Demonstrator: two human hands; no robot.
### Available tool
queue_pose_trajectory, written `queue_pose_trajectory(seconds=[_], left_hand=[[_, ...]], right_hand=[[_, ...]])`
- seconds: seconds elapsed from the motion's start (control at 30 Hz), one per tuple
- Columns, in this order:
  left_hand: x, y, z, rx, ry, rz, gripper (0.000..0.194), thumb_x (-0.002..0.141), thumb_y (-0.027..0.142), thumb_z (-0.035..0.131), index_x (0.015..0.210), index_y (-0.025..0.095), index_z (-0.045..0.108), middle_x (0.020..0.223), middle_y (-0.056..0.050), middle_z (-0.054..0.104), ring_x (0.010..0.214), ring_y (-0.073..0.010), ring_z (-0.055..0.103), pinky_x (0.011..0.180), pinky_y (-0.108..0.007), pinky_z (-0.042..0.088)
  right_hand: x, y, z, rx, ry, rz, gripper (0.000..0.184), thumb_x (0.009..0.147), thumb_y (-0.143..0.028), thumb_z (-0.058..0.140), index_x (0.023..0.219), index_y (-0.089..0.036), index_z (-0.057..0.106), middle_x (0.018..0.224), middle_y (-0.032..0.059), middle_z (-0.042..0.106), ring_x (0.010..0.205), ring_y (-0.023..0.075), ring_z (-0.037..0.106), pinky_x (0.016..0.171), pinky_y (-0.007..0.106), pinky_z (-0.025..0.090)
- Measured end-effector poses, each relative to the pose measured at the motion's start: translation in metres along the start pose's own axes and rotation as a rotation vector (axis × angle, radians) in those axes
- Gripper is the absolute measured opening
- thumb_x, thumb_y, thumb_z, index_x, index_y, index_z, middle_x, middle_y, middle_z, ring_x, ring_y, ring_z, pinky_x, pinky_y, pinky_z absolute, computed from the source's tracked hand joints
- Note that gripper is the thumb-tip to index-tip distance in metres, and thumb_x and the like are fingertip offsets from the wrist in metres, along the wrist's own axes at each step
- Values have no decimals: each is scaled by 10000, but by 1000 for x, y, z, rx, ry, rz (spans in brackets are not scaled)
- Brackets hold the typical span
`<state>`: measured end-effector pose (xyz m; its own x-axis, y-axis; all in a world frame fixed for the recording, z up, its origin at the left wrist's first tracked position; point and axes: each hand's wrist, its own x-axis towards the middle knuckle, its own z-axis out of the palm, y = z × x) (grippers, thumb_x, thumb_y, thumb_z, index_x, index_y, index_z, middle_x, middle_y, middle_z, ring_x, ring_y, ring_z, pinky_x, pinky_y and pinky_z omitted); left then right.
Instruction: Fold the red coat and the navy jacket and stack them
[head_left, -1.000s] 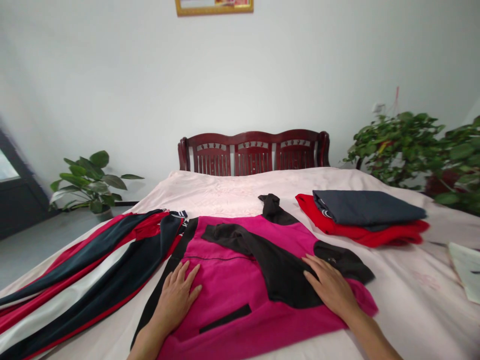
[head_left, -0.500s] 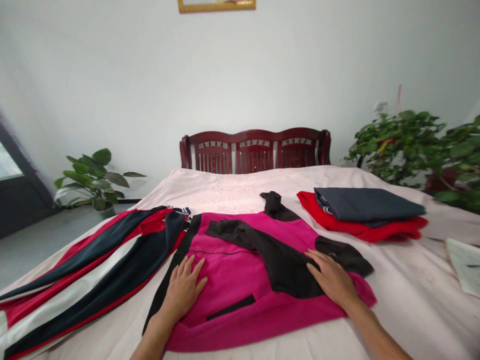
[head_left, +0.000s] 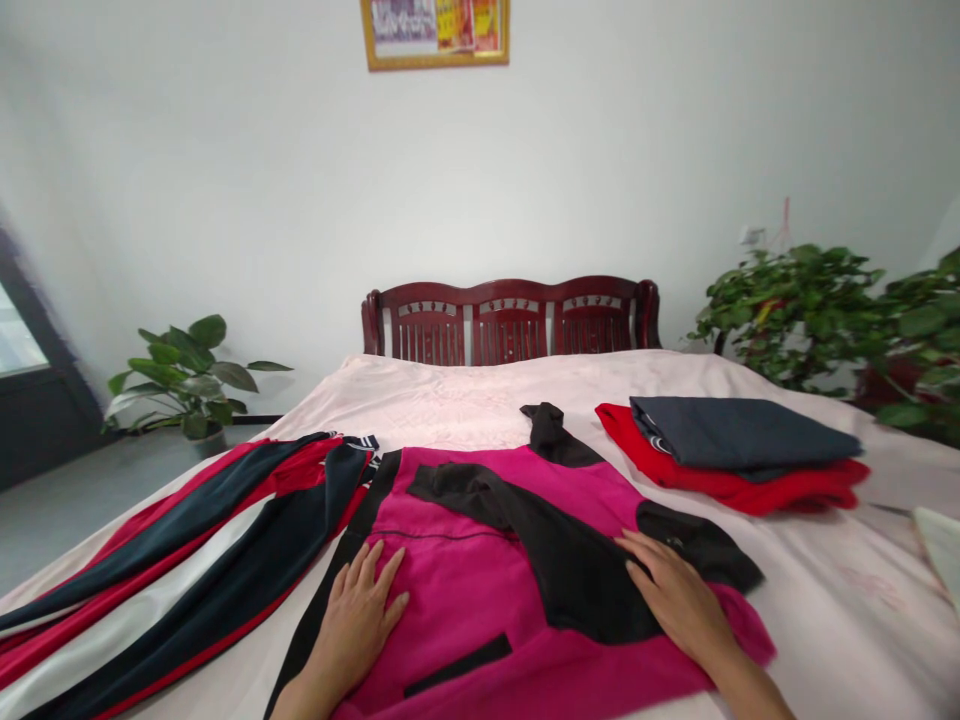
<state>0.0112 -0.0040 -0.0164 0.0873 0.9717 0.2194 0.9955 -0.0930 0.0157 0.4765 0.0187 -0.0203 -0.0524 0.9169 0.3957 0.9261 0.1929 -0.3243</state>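
Note:
A magenta and black jacket [head_left: 465,590] lies spread on the bed, its black hem to the left and its collar end to the right. One black sleeve [head_left: 577,560] is laid across its front, and the other sticks out at the far side. My left hand [head_left: 358,615] rests flat near the hem, fingers stretched and apart. On the right, my right hand [head_left: 679,600] lies with extended fingers on the folded-over sleeve and the upper part of the jacket. Neither hand grips the cloth.
Striped navy, red and white clothing [head_left: 202,560] lies to the left. At the right is a stack of folded clothes, dark grey [head_left: 742,430] over red [head_left: 817,485]. A wooden headboard [head_left: 510,315] stands behind the pale pink bedsheet [head_left: 450,405], with potted plants [head_left: 187,370] at both sides.
The view has tilted upward, so the bed and clothes sit lower and more of the wall picture shows. Both hands stay on the jacket in nearly the same places.

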Motion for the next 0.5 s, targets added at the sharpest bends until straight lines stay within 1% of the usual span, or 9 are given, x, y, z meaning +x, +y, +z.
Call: queue_pose_trajectory(seconds=[0.2, 0.5], left_hand=[[0, -1, 1, 4, 1, 7, 534, 934, 408, 470, 1458, 304, 460, 1524, -101, 463, 1442, -303, 353, 1154, -497, 304], [-1, 1, 0, 14, -7, 9, 532, 932, 375, 478, 1456, 287, 466, 1527, -124, 454, 1446, -320, 342, 1146, -505, 315]], right_hand=[[0, -1, -3, 4, -8, -11, 438, 908, -330, 381, 1229, -224, 659, 1333, 67, 629, 1262, 253, 558, 1096, 463, 431], [-1, 2, 2, -16, 2, -5, 439, 899, -345, 388, 1224, -230, 660, 1325, 66, 635, 1259, 256, 563, 1084, 459, 446]])
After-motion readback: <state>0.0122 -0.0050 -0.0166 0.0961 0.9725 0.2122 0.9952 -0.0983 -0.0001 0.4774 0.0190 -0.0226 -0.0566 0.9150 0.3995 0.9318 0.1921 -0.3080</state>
